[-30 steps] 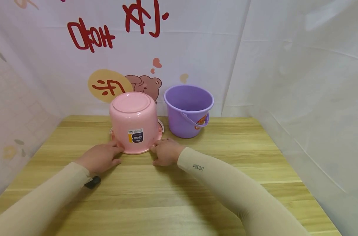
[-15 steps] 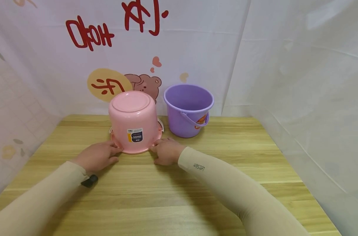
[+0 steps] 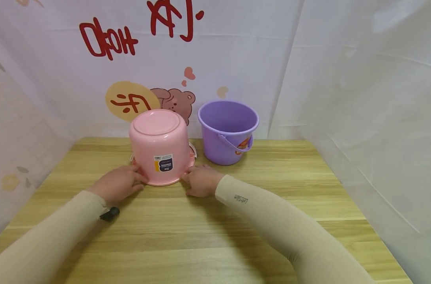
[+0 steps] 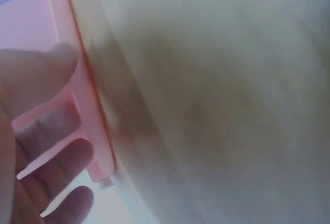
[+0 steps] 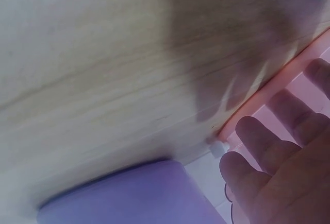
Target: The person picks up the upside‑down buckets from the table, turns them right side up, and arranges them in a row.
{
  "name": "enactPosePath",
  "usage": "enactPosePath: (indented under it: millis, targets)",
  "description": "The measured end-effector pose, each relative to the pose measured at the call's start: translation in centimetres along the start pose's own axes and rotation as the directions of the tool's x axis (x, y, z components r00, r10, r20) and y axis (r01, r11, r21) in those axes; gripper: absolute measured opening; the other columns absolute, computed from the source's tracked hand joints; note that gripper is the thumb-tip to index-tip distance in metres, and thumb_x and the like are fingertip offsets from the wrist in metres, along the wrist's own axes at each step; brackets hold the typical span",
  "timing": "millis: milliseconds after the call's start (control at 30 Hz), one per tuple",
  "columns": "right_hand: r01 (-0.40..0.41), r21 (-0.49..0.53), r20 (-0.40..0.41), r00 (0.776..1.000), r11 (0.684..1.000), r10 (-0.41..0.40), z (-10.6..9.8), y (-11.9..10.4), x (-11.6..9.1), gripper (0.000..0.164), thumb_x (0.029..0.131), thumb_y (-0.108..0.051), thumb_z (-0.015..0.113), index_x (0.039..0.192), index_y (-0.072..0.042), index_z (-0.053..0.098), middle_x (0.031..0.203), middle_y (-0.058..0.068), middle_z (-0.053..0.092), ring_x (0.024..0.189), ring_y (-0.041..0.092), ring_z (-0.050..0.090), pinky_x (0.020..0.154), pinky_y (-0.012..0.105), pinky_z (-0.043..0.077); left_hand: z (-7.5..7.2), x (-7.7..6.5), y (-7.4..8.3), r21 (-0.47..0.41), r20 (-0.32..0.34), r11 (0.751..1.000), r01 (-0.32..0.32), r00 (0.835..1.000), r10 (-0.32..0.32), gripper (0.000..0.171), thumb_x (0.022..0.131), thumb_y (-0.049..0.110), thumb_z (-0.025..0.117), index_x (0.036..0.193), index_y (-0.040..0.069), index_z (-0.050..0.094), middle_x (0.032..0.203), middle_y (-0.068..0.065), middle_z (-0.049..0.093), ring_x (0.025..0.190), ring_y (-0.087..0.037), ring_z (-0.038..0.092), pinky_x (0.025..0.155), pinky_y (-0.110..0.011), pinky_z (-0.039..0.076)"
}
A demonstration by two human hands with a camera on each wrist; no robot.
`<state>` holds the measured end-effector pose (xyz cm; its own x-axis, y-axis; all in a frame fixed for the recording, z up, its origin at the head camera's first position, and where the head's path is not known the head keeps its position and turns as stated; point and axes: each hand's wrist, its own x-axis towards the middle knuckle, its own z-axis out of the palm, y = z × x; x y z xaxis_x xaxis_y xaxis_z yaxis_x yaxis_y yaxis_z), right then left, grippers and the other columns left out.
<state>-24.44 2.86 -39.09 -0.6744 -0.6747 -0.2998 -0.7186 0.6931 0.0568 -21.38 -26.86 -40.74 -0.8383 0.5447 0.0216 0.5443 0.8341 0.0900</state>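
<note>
A pink bucket [image 3: 160,138] stands upside down on the wooden table, its base facing up and a label on its front. My left hand [image 3: 117,183] touches the rim at the front left, its thumb and fingers spread against the pink plastic [image 4: 90,95] in the left wrist view. On the other side, my right hand [image 3: 202,180] lies against the front right of the rim. Its fingers [image 5: 258,136] look fairly straight in the right wrist view. Behind and right of that hand, a purple bucket [image 3: 219,146] stands upright with its handle hanging down in front.
The wooden table [image 3: 180,236] ends at a white printed cloth [image 3: 236,59] at the back. Another white cloth [image 3: 371,118] hangs along the right side, and a patterned one [image 3: 23,110] on the left. A black wrist strap piece [image 3: 110,214] shows below my left wrist.
The pink bucket has shifted slightly left and towards me, with both hands staying at its rim. The purple bucket has kept its place.
</note>
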Motion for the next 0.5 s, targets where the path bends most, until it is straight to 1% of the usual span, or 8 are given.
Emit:
enactPosePath:
  millis: [100,233,333,500]
  targets:
    - [0.002,-0.005,-0.002,1.000,1.000,-0.002,-0.04,0.19,0.01,0.064,0.102,-0.047,0.064,0.160,-0.027,0.046,0.168,0.003,0.042,0.156,0.024,0.039,0.127,0.051,0.033,0.13,0.08,-0.05,-0.005,-0.043,1.000,0.007,0.999,-0.007,0.014,0.096,0.019,0.077,0.108,0.018,0.083,0.113,-0.003,0.072,0.108,-0.027,0.069,0.101,-0.054,0.056]
    - [-0.004,-0.005,0.008,1.000,1.000,0.004,-0.16,0.26,-0.10,0.065,0.102,-0.048,0.063,0.162,-0.029,0.044,0.168,0.003,0.042,0.156,0.024,0.039,0.127,0.051,0.033,0.20,0.18,-0.12,-0.016,-0.091,0.999,0.035,0.995,-0.037,0.011,0.096,0.016,0.076,0.105,0.019,0.083,0.114,-0.004,0.075,0.108,-0.029,0.072,0.099,-0.053,0.057]
    - [-0.010,0.004,0.014,1.000,1.000,0.009,-0.21,0.20,-0.19,0.066,0.102,-0.048,0.063,0.163,-0.030,0.042,0.169,0.003,0.041,0.156,0.024,0.039,0.127,0.051,0.033,0.25,0.39,-0.17,-0.024,-0.094,0.998,0.058,0.994,-0.060,0.010,0.096,0.016,0.076,0.103,0.020,0.082,0.112,-0.004,0.076,0.105,-0.028,0.072,0.097,-0.053,0.058]
    - [0.002,0.009,0.007,1.000,1.000,-0.002,-0.24,0.21,-0.27,0.065,0.102,-0.047,0.063,0.162,-0.029,0.044,0.168,0.004,0.043,0.155,0.024,0.040,0.126,0.050,0.034,0.47,0.93,-0.16,-0.030,-0.068,0.994,0.104,0.992,-0.106,0.009,0.097,0.016,0.075,0.100,0.022,0.081,0.107,-0.002,0.076,0.102,-0.026,0.071,0.097,-0.052,0.058]
